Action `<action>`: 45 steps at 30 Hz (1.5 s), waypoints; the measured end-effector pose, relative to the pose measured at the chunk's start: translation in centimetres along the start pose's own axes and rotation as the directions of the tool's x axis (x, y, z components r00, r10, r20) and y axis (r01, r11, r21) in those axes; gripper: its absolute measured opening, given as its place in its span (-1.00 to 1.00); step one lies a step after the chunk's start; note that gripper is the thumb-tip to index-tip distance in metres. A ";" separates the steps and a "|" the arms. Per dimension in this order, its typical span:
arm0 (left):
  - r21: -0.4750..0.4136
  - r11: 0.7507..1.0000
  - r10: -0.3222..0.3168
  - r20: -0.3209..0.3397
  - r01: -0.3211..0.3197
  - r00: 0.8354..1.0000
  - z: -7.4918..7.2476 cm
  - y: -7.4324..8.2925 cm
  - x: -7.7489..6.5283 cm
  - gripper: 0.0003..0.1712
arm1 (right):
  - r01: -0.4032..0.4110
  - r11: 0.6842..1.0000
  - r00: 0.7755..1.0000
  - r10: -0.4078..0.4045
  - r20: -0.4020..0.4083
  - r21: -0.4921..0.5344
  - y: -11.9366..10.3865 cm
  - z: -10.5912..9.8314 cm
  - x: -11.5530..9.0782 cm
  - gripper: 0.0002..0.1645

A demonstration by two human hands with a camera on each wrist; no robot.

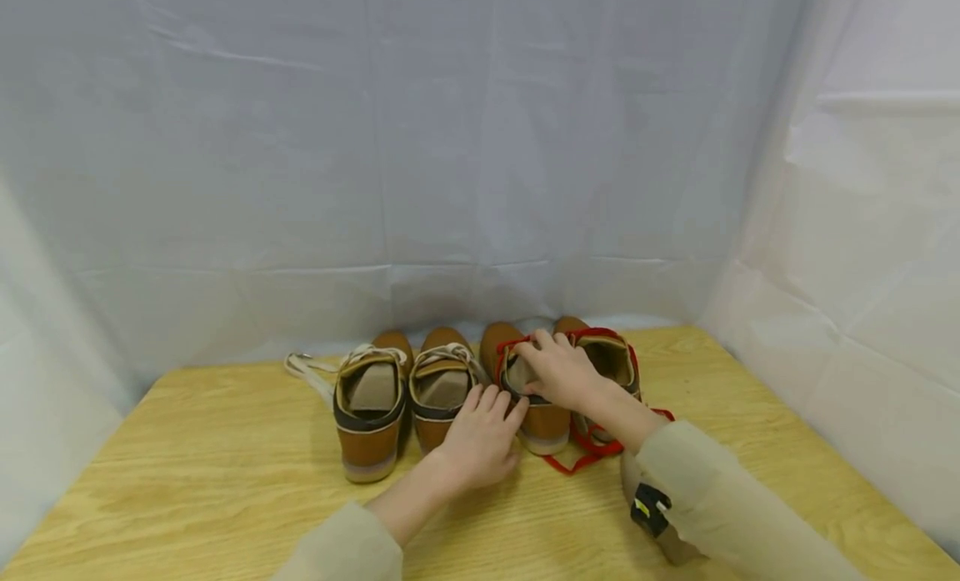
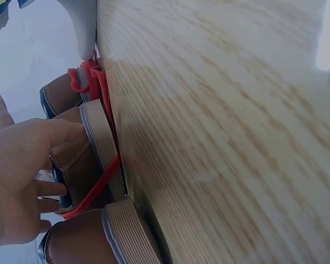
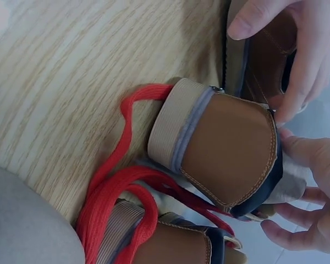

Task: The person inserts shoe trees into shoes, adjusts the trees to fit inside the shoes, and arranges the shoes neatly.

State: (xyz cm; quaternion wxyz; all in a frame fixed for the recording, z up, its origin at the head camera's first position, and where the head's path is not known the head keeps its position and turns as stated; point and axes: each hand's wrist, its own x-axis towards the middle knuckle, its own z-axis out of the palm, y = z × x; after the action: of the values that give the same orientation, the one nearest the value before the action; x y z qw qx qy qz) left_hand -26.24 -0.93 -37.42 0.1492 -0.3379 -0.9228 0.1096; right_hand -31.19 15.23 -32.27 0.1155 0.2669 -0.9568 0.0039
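Brown shoe [image 1: 546, 423], third from left, stands beneath the right hand [image 1: 558, 368], whose grip I cannot tell, while the left hand [image 1: 483, 438] lies beside with relaxed fingers, and loose red lace [image 3: 93, 220], if pulled, could drag the neighbour shoe [image 1: 613, 360].

Table [image 1: 225, 448]: wood-grain top, smooth, glossy, with bright glare. Shoes [image 3: 228, 148]: brown, leather-like, smooth, low sheen, stitched edges. Soles [image 3: 173, 126]: finely ribbed, matt, rubber-like. Red laces [image 3: 124, 190], right pair: woven cloth, matt. Pale laces [image 1: 375, 353], left pair: matt cloth. Far sheet [image 1: 450, 164]: creased; cloth or paper, cannot tell. Sleeves [image 1: 723, 489]: matt cloth.
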 end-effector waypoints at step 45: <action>0.056 0.998 0.014 -0.017 -0.013 1.000 -0.5 -0.1 -0.1 -0.23 | -0.019 0.977 1.000 0.019 -0.004 -0.212 -0.4 1.0 0.7 -0.36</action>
State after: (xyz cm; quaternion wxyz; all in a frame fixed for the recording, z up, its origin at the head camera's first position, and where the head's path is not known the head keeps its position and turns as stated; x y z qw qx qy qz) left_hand -26.01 -1.02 -36.99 0.1662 -0.3407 -0.9157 0.1335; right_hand -31.78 14.49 -33.09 0.1442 0.2440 -0.9541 -0.0970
